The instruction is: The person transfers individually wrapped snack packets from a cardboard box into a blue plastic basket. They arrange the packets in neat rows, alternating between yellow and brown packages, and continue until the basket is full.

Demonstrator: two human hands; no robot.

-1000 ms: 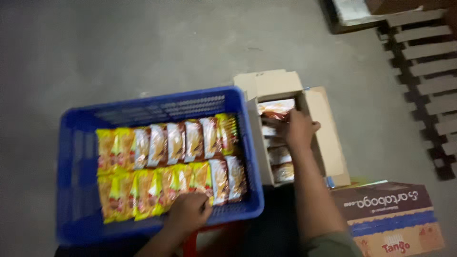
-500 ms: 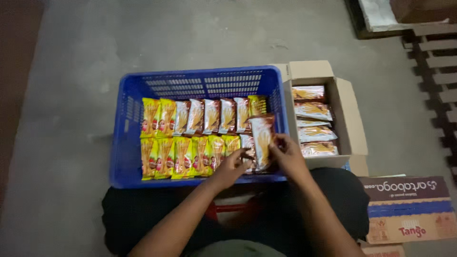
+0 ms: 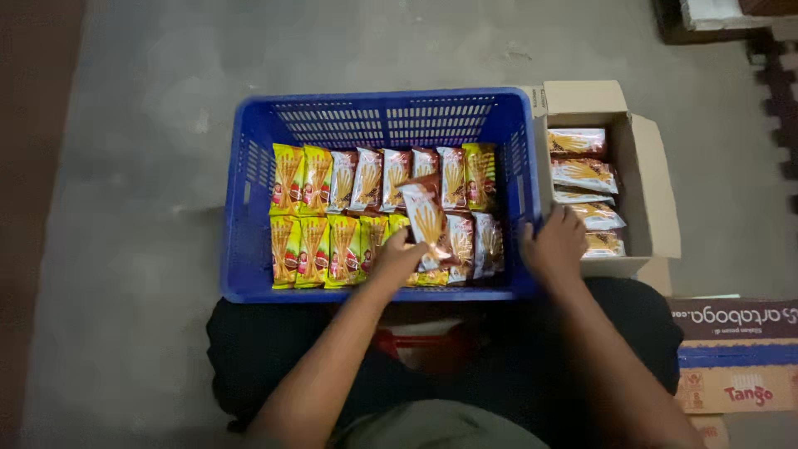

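The blue crate [image 3: 249, 191] sits on the floor with bare room on its left side; the open cardboard box [image 3: 644, 179] touches its right wall; the right hand [image 3: 555, 248] rests spread there, holding nothing; the left hand [image 3: 399, 254] pinches the brown snack packet [image 3: 424, 218] low down, tilted over the rows; it looks light, crinkly and easy to crush.

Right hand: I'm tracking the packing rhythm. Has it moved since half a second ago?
Yes. The right hand left the brown packet and shifted toward the cardboard box, now at the blue crate wall.

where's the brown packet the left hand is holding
In the head view the brown packet is tilted over the front row inside the blue crate, right of centre, pinched by the left hand.
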